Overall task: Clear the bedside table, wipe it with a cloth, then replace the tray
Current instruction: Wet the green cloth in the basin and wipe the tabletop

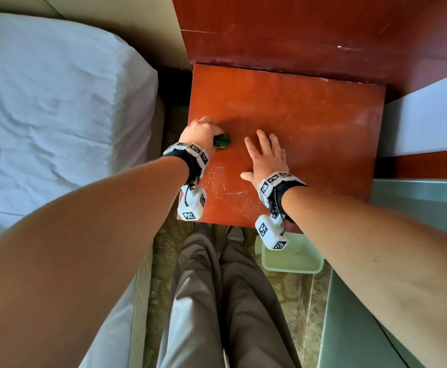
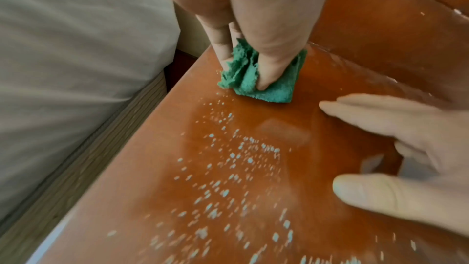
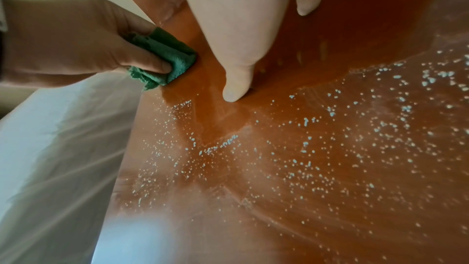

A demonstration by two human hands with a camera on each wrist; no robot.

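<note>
The reddish-brown bedside table (image 1: pixel 310 123) has a bare top with water droplets (image 2: pixel 228 168) beaded over its near part. My left hand (image 1: pixel 199 131) grips a bunched green cloth (image 1: pixel 221 140) and presses it on the table near the left edge; thumb and fingers curl round the cloth (image 2: pixel 256 79) in the left wrist view, and the cloth (image 3: pixel 162 57) shows again in the right wrist view. My right hand (image 1: pixel 266 155) lies flat on the tabletop just right of the cloth, fingers straight and spread, holding nothing. No tray is on the table.
A bed with white sheets (image 1: pixel 52 102) runs along the left, close to the table's edge. A pale green plastic bin (image 1: pixel 294 258) stands on the carpet by my feet. A grey-green surface (image 1: pixel 416 208) sits to the right, and a dark wooden panel (image 1: pixel 323 30) rises behind the table.
</note>
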